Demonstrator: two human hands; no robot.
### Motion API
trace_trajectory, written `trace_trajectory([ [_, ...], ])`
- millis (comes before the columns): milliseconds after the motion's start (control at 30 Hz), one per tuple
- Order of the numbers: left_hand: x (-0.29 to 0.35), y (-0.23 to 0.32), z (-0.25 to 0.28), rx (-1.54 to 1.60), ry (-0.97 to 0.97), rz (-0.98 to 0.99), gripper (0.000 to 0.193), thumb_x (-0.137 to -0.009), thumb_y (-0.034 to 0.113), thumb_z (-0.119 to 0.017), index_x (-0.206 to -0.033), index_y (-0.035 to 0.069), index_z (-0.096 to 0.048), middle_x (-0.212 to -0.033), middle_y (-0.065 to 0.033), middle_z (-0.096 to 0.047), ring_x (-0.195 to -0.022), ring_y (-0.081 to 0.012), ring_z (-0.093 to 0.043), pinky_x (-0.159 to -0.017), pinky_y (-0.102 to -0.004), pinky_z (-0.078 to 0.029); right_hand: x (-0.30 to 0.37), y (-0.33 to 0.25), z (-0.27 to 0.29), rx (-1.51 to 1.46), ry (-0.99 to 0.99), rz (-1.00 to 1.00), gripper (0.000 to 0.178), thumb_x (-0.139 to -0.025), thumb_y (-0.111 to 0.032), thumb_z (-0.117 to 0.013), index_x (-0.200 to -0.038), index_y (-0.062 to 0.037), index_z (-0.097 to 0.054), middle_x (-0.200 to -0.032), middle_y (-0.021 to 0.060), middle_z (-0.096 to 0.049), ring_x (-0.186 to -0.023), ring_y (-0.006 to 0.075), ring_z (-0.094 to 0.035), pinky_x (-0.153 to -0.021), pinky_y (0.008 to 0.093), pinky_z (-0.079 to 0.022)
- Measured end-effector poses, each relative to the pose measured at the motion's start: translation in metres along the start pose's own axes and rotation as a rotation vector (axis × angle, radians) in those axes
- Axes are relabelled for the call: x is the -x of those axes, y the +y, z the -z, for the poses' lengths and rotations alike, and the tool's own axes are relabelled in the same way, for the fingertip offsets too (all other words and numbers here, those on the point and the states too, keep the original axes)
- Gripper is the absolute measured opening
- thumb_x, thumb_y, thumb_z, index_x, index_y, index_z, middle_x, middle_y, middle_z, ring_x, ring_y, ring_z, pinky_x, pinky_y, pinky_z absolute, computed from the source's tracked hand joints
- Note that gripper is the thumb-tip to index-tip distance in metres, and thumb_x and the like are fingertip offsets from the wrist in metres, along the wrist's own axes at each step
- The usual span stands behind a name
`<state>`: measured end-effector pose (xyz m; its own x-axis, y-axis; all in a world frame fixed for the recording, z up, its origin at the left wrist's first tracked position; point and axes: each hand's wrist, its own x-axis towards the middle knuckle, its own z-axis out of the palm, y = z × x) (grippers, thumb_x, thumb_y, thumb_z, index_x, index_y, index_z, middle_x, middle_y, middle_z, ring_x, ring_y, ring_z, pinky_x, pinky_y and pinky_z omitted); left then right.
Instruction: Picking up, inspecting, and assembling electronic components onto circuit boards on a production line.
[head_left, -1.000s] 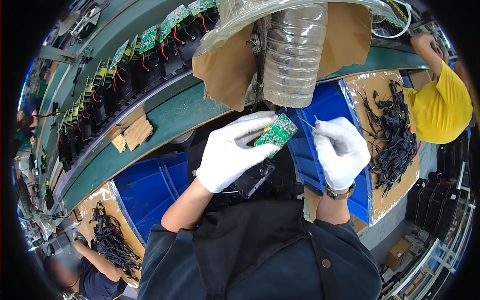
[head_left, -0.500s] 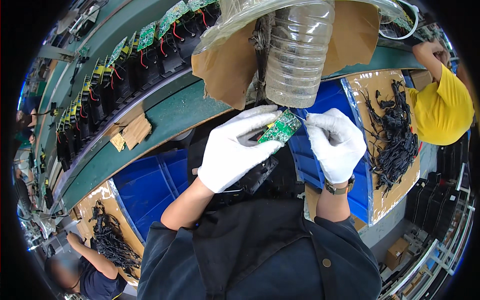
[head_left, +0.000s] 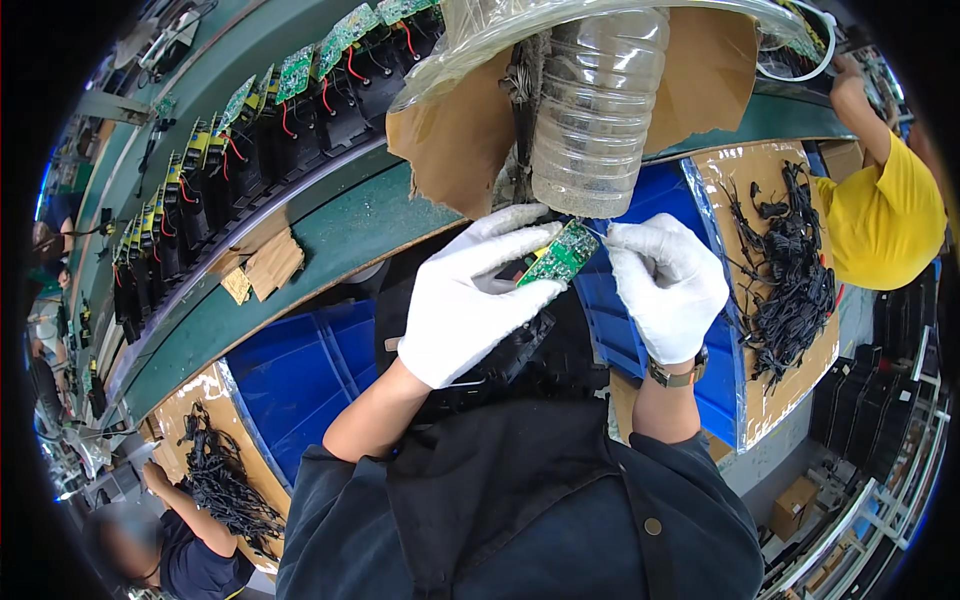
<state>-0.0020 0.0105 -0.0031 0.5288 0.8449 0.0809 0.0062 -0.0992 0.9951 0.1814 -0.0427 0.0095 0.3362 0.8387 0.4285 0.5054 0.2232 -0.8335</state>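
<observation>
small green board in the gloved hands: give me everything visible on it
The green circuit board is a small, flat, roughly rectangular piece, tilted with one end up to the right. Its green face carries pale markings and tiny parts too small to tell apart. The left hand, in a white glove, pinches its lower left end between thumb and fingers; the gloved right hand meets its upper right end. It is held in the air just below the clear plastic bottle, above the blue bin.

Showing: gloved hands, two, left [head_left: 468, 302] and right [head_left: 668, 283]; held circuit board [head_left: 559, 254], one; clear bottle [head_left: 593, 108], one; blue bins, two [head_left: 298, 370] [head_left: 640, 300]; cable heaps, two [head_left: 790, 270] [head_left: 222, 490]; co-workers, two [head_left: 890, 210] [head_left: 170, 550]; watch [head_left: 676, 376], one.
</observation>
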Motion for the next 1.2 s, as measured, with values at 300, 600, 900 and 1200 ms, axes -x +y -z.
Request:
trace_trajectory([
  [300, 0.0, -0.006, 0.0, 0.02, 0.017, -0.051, 0.043, -0.075, 0.002, -0.074, -0.117, -0.001, -0.065, -0.12, -0.0162, -0.062, -0.103, -0.0219, -0.061, -0.087, -0.0277, -0.051, -0.001, 0.002, -0.004, 0.003, -0.008, -0.01, 0.018, -0.066, 0.008, -0.068, -0.081, -0.002, -0.073, -0.068, 0.0012, -0.061, -0.05, 0.0072, -0.042, -0.045, 0.0195, -0.03],
  [600, 0.004, 0.009, 0.003, 0.434, -0.043, 0.37, 0.043, -0.078, -0.005, -0.071, -0.119, -0.008, -0.06, -0.116, -0.0148, -0.064, -0.1, -0.0183, -0.062, -0.095, -0.0297, -0.05, 0.002, 0.002, 0.002, -0.075, 0.121, 0.015, 0.018, -0.066, 0.008, -0.067, -0.08, -0.0015, -0.071, -0.071, 0.0023, -0.062, -0.051, 0.0073, -0.042, -0.047, 0.0199, -0.031],
  [900, 0.002, -0.001, -0.005, 0.314, -0.004, 0.197, 0.045, -0.076, -0.007, -0.07, -0.12, -0.009, -0.059, -0.122, -0.0182, -0.061, -0.105, -0.0223, -0.061, -0.096, -0.0312, -0.05, 0.005, 0.004, 0.005, -0.12, 0.079, -0.072, 0.017, -0.066, 0.008, -0.067, -0.08, -0.0013, -0.071, -0.072, 0.0022, -0.062, -0.052, 0.0069, -0.041, -0.047, 0.0199, -0.03],
  [1200, 0.001, -0.004, -0.005, 0.12, -0.021, 0.069, 0.045, -0.076, -0.007, -0.071, -0.119, -0.009, -0.058, -0.127, -0.0191, -0.058, -0.109, -0.0245, -0.06, -0.098, -0.0328, -0.049, 0.004, 0.0, 0.003, -0.084, 0.01, -0.1, 0.017, -0.066, 0.008, -0.066, -0.079, -0.0012, -0.072, -0.071, 0.0012, -0.06, -0.051, 0.0065, -0.04, -0.047, 0.0196, -0.029],
])
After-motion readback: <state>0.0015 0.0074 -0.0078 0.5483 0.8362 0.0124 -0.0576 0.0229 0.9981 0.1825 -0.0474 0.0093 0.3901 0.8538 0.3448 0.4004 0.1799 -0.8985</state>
